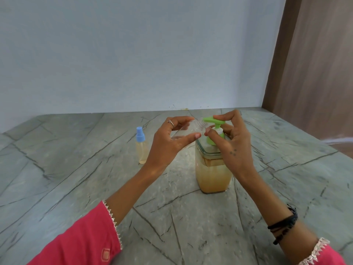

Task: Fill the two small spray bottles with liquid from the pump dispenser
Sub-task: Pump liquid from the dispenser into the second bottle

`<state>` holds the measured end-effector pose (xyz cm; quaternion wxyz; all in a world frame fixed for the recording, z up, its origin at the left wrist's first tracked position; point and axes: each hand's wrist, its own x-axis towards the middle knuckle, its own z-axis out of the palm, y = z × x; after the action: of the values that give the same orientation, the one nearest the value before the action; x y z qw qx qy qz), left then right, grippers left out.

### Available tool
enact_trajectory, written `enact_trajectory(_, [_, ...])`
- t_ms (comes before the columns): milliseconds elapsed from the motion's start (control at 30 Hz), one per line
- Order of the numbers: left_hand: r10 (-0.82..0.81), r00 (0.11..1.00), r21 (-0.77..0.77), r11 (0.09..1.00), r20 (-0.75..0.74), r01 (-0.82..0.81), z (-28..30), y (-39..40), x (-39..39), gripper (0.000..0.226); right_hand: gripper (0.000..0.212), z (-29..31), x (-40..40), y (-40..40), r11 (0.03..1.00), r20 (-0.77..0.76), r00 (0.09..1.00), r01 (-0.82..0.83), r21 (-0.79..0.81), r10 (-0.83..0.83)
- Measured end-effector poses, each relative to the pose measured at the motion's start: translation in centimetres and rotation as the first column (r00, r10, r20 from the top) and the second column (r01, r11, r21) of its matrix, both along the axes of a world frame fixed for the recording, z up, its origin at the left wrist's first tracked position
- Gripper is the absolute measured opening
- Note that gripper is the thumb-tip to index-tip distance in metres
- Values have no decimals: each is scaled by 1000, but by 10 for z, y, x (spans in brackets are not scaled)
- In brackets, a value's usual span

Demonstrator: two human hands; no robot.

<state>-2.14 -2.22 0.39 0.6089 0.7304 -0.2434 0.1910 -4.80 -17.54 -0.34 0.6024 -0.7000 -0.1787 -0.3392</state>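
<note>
A square clear dispenser point(212, 169) of cloudy amber liquid stood on the grey veined counter point(76, 169), and everything else was placed around it. Its green pump head point(213, 120) was touched from above by the fingertips of the right hand point(234, 142), while the thumb and another finger were curled round the pump's neck just below, so that hand was closed on the pump. An uncapped clear bottle point(188, 129) was held tilted at the dispenser's upper left, its threaded mouth brought right up to the tip of the spout; it was gripped by the left hand point(172, 142), fingers over it and thumb under it. Little or no liquid could be made out inside this bottle. A second bottle point(141, 148), capped in blue and filled with pale yellow liquid, stood upright on the counter well to the left of the dispenser, beyond the left hand and apart from it. Pink sleeves point(82, 243) were worn on both arms, and dark bands point(284, 223) on the right wrist.
</note>
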Motion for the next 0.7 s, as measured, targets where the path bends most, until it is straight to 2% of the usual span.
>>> enact_trajectory(233, [-16,1000,-31,999,-9,15,3,0,-1,38,29,-5,1,-3,997,7,997,-77,-20,78])
enact_trajectory(400, [-16,1000,-30,999,-11,16,3,0,-1,40,37,-5,-1,-4,994,-11,994,-106,-17,106])
enact_trajectory(700, [-12,1000,-5,1000,-19,12,1,2,0,43,36,0,0,-3,998,-29,998,-62,28,63])
